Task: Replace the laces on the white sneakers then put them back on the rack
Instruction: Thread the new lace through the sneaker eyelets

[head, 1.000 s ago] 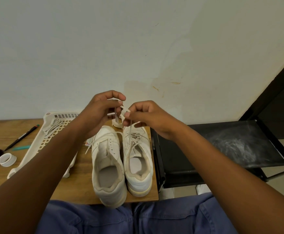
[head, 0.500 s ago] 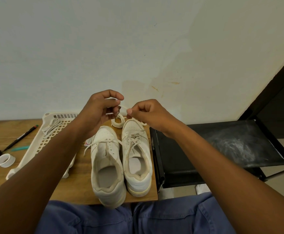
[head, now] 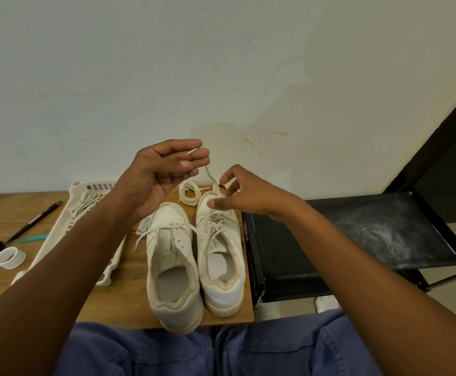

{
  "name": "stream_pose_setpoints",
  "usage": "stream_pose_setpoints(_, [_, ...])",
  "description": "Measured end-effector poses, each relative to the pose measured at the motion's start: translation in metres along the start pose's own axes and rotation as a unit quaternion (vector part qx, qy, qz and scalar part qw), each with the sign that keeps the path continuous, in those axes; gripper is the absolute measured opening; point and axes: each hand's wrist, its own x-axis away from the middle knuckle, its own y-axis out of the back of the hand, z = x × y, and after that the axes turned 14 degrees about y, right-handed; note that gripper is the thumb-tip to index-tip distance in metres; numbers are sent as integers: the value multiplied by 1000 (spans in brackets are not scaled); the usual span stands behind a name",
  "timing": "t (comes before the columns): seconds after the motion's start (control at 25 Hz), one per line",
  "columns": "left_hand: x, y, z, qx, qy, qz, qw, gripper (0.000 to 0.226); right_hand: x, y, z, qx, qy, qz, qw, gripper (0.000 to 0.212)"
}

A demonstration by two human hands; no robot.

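Hands: The left hand (head: 164, 172) is hovering palm-up above the toe of the left sneaker (head: 173, 264), its fingers lightly bent around one end of a white lace (head: 208, 172). The right hand (head: 244, 192) is pinching the same lace lower down, just above the toe of the right sneaker (head: 220, 256).

Lace: It is hanging in a slack curve between the two hands, its tip poking out past the left fingers.

Sneakers: The white pair is sitting side by side, touching, heels toward the person, at the right end of the wooden table (head: 4, 210). Both are showing laces across their eyelets.

Spare lace: A coiled lace (head: 190, 195) is lying on the table just beyond the toes.

Rack: A black rack (head: 370, 240) is standing just right of the table.

Elsewhere: A white slotted tray (head: 85, 202) holding loose laces is lying left of the sneakers, with a pen (head: 34, 222) and a roll of tape (head: 10, 257) farther left.
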Motion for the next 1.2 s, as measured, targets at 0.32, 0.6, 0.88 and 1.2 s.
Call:
stream_pose_setpoints(0.32, [-3, 6, 4, -118, 3, -19, 993, 11, 8, -5, 4, 57, -113, 220, 967, 35])
stream_pose_setpoints(0.6, [0, -13, 17, -436, 59, 71, 895, 18, 4, -5, 2, -11, -163, 197, 967, 28])
stream_pose_setpoints(0.88, [-3, -30, 29, -576, 53, 70, 813, 11, 2, -1, -5, -58, -181, 195, 962, 28])
stream_pose_setpoints(1.2, [-6, -38, 44, -651, -1, 27, 759, 7, 2, -1, -8, -64, -184, 188, 963, 27])
